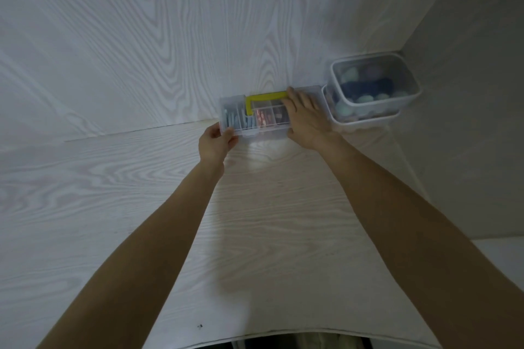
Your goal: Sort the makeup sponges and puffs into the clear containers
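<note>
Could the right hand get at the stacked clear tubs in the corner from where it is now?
Probably yes: the right hand rests on the divided case, and the tubs stand just beside it, unobstructed.

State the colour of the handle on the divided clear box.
Yellow handle, head view.

A long clear divided container (255, 119) with a yellow handle (262, 99) sits just right of the frame's centre, against the wall. Its left compartments hold pale blue flat sponges (234, 119) standing on edge; the middle ones hold reddish pieces (265, 119), too blurred to identify. In the right-hand corner, two clear rounded tubs are stacked: the upper tub (374, 79) holds mint, lilac and dark blue puffs (365, 86), and the lower tub (363, 116) shows mint and pinkish ones.
</note>
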Action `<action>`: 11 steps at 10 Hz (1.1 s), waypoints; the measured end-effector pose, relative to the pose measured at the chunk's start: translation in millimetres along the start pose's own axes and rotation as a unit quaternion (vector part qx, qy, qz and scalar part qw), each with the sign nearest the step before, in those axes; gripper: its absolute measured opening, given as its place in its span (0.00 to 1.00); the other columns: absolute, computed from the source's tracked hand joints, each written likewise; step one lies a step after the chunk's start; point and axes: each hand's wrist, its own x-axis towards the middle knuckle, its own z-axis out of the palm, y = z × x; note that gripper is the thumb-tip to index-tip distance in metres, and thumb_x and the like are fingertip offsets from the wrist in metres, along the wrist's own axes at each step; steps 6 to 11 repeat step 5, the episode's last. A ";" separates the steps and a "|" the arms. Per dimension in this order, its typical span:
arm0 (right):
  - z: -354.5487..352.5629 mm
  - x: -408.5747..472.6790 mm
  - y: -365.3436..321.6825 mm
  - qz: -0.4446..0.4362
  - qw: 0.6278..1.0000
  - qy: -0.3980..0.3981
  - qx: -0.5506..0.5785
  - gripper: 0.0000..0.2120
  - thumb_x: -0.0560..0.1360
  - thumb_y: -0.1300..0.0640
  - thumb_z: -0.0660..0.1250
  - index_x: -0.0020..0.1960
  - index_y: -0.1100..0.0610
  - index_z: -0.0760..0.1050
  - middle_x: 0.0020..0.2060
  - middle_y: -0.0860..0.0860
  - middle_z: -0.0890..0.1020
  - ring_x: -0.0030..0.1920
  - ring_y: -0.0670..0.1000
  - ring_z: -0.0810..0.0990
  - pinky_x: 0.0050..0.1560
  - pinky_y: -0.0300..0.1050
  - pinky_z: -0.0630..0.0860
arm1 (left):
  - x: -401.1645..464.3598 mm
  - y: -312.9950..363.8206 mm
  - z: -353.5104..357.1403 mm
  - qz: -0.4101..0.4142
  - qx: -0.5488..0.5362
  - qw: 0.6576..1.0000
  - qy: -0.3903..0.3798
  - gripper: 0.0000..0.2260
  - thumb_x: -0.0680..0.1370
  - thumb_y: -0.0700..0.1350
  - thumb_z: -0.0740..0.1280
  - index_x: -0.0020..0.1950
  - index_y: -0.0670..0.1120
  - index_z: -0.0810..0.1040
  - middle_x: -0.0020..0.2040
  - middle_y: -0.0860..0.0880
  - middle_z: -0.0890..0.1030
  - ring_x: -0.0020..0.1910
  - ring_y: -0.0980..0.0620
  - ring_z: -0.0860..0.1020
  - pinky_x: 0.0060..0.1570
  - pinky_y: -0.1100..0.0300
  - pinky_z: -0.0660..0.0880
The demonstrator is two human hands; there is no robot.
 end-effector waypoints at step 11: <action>-11.0 -25.6 -16.8 0.008 0.993 0.109 0.054 0.32 0.71 0.57 0.68 0.72 0.57 0.60 0.69 0.54 0.66 0.69 0.56 0.62 0.68 0.50 0.59 | -1.3 13.9 -10.5 0.034 0.283 0.958 -0.007 0.24 0.78 0.51 0.64 0.70 0.41 0.67 0.61 0.42 0.77 0.58 0.43 0.76 0.59 0.49 0.73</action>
